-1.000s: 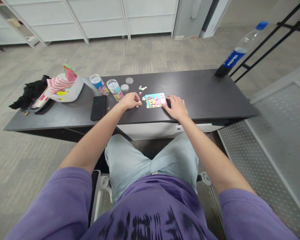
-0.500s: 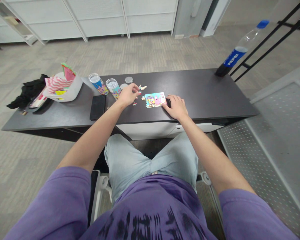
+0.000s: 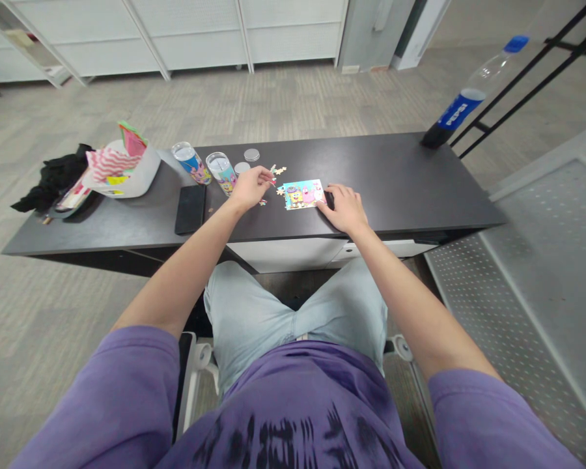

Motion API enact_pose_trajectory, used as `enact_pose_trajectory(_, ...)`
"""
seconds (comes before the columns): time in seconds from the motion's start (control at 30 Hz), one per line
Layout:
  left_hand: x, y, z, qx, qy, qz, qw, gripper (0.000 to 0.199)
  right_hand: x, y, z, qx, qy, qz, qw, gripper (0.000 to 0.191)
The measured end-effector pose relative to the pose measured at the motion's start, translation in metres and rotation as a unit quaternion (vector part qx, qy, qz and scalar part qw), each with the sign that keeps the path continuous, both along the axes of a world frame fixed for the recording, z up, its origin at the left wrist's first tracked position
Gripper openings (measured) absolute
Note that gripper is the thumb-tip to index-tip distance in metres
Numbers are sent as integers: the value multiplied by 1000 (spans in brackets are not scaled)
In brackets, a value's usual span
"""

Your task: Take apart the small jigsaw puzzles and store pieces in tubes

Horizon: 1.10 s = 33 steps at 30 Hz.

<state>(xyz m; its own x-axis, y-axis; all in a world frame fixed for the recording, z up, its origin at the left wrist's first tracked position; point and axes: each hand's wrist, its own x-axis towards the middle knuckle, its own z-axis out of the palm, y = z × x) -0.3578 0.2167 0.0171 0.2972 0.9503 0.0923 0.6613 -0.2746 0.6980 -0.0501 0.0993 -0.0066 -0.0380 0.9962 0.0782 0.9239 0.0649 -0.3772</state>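
A small cartoon jigsaw puzzle [image 3: 303,195], mostly joined into a rectangle, lies on the dark table. My right hand [image 3: 346,208] rests flat with fingers stretched, its thumb on the puzzle's right edge. Partly under that hand is a small black object [image 3: 329,199] whose kind is hidden. To the puzzle's left, my left hand [image 3: 252,188] has its fingertips pinched at a small puzzle piece with red on it [image 3: 272,183]. Several loose puzzle pieces [image 3: 279,170] lie just beyond these fingertips. One more loose piece [image 3: 263,202] is nearer to me.
Two clear cartoon-printed canisters [image 3: 221,170] stand left of my left hand, with two round lids [image 3: 251,155] beside them. A black phone-like slab [image 3: 190,210] lies nearer. Farther left is a white bin [image 3: 149,172] of packets. A Pepsi bottle [image 3: 456,114] stands at the far right corner.
My left hand has shifted slightly, its fingertips lower and closer to the loose pieces. My right hand and the joined puzzle stay in place.
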Motion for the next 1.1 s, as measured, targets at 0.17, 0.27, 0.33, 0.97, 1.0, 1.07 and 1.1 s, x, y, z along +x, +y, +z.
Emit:
enact_pose_trajectory(0.17, -6, 2, -5, 33, 44, -9, 998, 32, 1, 0, 0, 0, -2, 1, 1000, 62)
enact_pose_trajectory(0.27, -9, 4, -6, 58, 59, -17, 996, 27, 1, 0, -1, 1, -3, 0, 1000, 63)
enact_pose_trajectory(0.33, -10, 5, -8, 75, 65, -21, 995, 25, 1, 1, -1, 0, -4, 0, 1000, 64)
enact_pose_trajectory(0.97, -18, -29, -58, 186, 13, -25, 982, 26, 0, 0, -1, 0, -6, -4, 1000, 63)
enact_pose_trajectory(1.0, -18, -29, -59, 189, 16, -29, 981, 25, 0, 0, -1, -1, -6, -4, 1000, 63)
enact_pose_trajectory(1.07, -19, -30, -60, 193, 23, -35, 980, 23, 0, 0, 0, -2, -6, -5, 1000, 65)
enact_pose_trajectory(1.1, -19, -30, -60, 194, 27, -36, 980, 23, 0, -1, 0, -2, -5, -5, 1000, 67)
